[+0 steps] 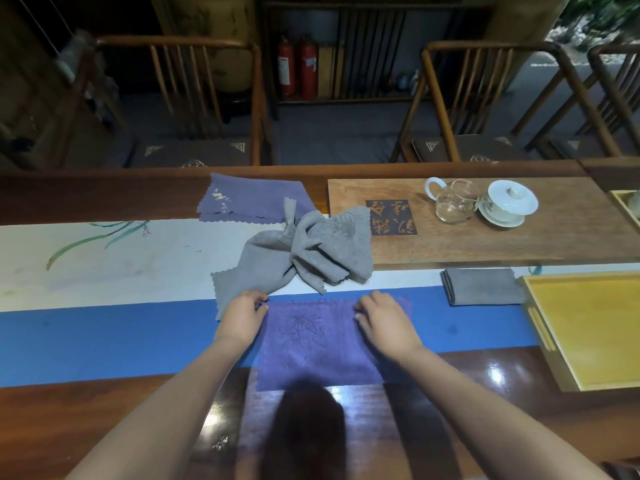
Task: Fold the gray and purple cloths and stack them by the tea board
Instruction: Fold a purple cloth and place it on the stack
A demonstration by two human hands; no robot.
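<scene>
A purple cloth (311, 344) lies flat in front of me on the blue band of the table runner. My left hand (244, 315) pinches its far left corner, and my right hand (382, 317) pinches its far right corner. Just beyond them a crumpled gray cloth (304, 258) lies in a heap, partly resting on the edge of the wooden tea board (485, 237). A second purple cloth (249, 199) lies further back. One folded gray cloth (483, 286) sits by the tea board's near edge.
On the tea board stand a glass pitcher (452, 206) and a white lidded cup (509, 204). A yellow wooden tray (588, 327) sits at the right. Wooden chairs (194, 98) stand beyond the table's far edge.
</scene>
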